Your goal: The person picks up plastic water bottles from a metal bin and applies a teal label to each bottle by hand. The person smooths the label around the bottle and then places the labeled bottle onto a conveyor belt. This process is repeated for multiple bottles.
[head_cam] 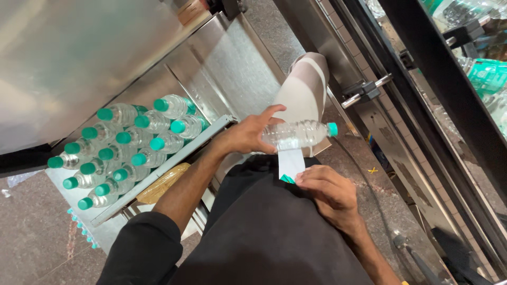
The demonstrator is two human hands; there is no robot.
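Right now you're labelling: your left hand (247, 136) grips the clear bottle (298, 134) sideways at centre, green cap toward 3 o'clock, while your right hand (328, 191) pinches the label strip (291, 164) at 6 o'clock beneath it. Next, I judge, comes wrapping it squarely around.

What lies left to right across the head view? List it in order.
Green-capped water bottles on the steel tray → left hand → held clear bottle → right hand, pinching a white label strip → metal handle.
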